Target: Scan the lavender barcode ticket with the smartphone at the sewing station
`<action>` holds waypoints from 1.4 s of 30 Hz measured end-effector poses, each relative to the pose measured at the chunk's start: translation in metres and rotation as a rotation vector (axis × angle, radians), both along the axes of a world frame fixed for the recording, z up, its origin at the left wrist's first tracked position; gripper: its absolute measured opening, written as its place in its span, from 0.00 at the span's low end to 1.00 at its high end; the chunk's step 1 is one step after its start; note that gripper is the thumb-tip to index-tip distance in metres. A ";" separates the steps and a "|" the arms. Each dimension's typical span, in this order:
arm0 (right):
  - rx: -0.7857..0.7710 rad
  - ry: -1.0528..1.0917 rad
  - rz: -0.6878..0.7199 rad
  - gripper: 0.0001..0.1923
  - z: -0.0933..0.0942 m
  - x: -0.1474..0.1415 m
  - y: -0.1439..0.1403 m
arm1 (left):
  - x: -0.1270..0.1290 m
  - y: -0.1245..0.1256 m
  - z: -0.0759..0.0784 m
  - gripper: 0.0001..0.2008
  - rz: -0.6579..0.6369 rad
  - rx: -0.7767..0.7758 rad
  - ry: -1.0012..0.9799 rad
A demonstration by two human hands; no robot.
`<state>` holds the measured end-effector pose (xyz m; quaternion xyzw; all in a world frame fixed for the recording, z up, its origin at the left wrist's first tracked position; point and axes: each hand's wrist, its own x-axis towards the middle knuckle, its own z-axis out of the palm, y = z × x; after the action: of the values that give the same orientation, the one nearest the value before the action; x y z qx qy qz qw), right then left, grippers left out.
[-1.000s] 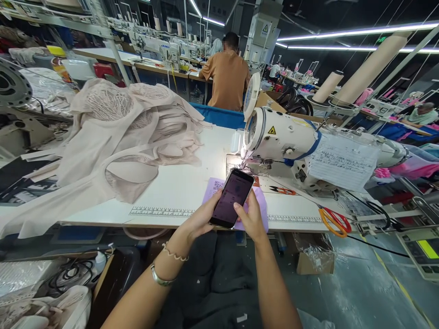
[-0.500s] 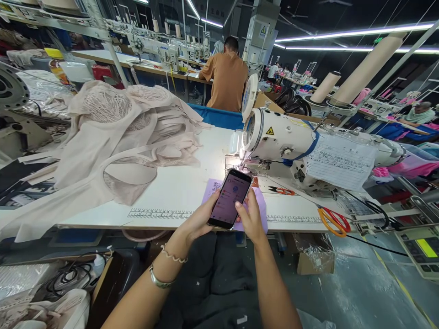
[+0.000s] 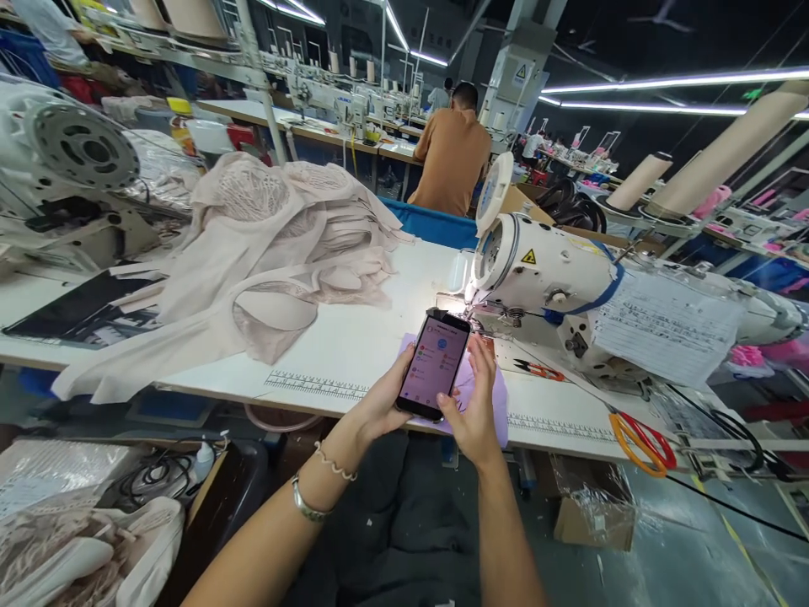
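The left hand [image 3: 387, 398] is closed around a phone [image 3: 433, 364], gripping its left edge, so that the phone lies between the two hands with its lit screen facing up. The right hand [image 3: 473, 413] is half open at the phone's other edge, its fingers raised and apart from the thumb; the thumb tip is at the lower right corner of the screen, though whether it presses there I cannot tell.

Beneath both hands and the phone, a purple sheet [image 3: 498, 403] lies on the white table [image 3: 360, 341]. Just beyond the right hand stands a sewing machine [image 3: 537, 261], its lamp shining near the top of the phone. To the right of that hand lie small snips [image 3: 542, 369], and farther right, scissors [image 3: 641, 443] with orange and red handles. A handwritten note [image 3: 667, 324] hangs on the machine, beyond the scissors.

Well to the left of the left hand is a heap of beige garments [image 3: 265, 244]. Behind that hand, a beaded bracelet [image 3: 334, 462] and a silver bangle [image 3: 307, 503] circle the wrist.
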<state>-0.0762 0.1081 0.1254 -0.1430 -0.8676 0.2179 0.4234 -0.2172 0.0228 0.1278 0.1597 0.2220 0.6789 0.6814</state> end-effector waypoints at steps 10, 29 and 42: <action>0.155 0.024 -0.111 0.36 -0.001 -0.001 -0.005 | 0.003 -0.003 0.008 0.33 0.007 -0.060 0.052; 0.331 -0.003 -0.309 0.42 -0.004 -0.007 -0.003 | 0.006 -0.004 0.015 0.27 0.060 -0.149 0.040; 0.332 -0.016 -0.274 0.37 -0.003 -0.006 -0.004 | 0.005 -0.003 0.009 0.26 0.054 -0.127 0.058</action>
<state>-0.0822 0.1037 0.1226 -0.1894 -0.8673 0.0112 0.4601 -0.2119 0.0196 0.1368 0.1295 0.2885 0.6766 0.6650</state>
